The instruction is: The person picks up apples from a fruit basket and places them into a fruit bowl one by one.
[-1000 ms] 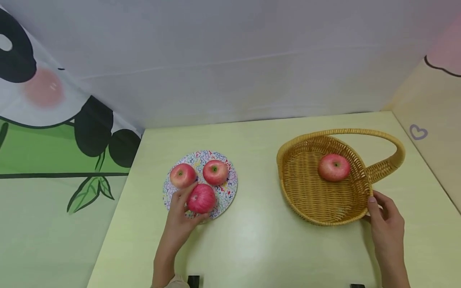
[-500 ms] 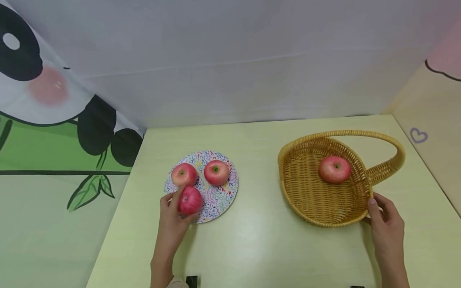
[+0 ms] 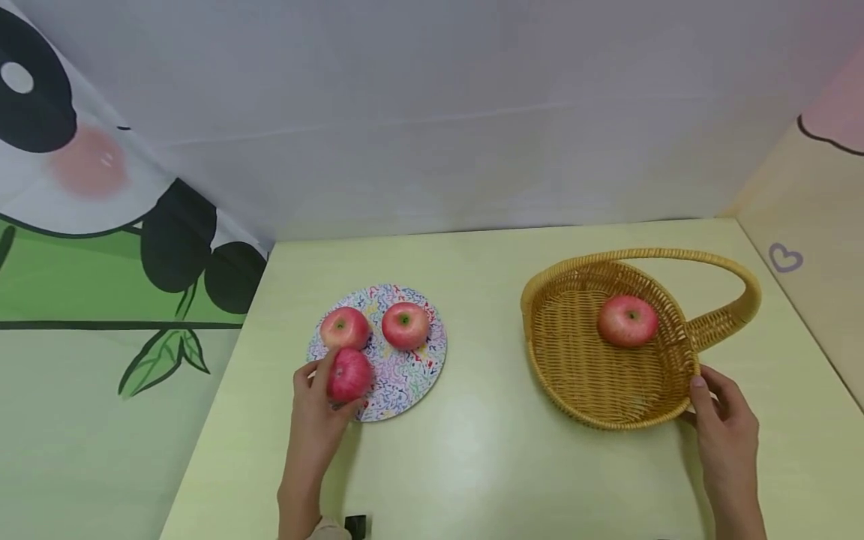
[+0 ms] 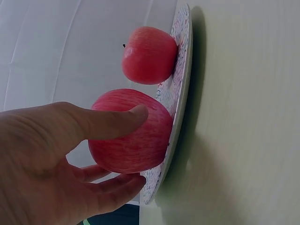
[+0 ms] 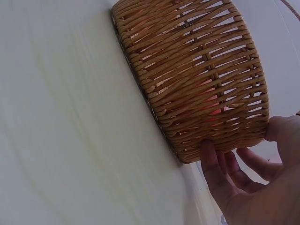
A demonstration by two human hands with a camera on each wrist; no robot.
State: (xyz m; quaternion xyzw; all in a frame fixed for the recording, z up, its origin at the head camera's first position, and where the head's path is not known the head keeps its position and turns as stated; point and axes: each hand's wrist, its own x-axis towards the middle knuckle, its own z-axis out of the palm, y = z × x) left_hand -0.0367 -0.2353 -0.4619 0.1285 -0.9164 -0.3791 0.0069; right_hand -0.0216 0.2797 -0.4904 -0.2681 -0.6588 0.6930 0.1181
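My left hand [image 3: 316, 424] holds a dark pink apple [image 3: 350, 375] at the near left part of a round patterned plate [image 3: 400, 386]. In the left wrist view the thumb lies across this apple [image 4: 133, 152] and the fingers are on its other side; it appears to rest on the plate. Two more red apples, one on the left [image 3: 345, 328] and one on the right [image 3: 405, 325], sit further back on the plate. My right hand [image 3: 729, 431] grips the near right rim of a wicker basket [image 3: 594, 375], thumb on the rim and fingers against the outer wall. Inside lies one apple [image 3: 628, 321].
The basket's tall handle [image 3: 725, 315] arches over its back and right. A pale yellow table [image 3: 472, 450] lies under everything, with a grey-white cloth wall [image 3: 472, 165] behind it. A small black object [image 3: 355, 526] is by the left sleeve at the front.
My left hand has moved left and slightly nearer with its apple, from the plate's near middle to its left side. The right hand stays on the basket rim.
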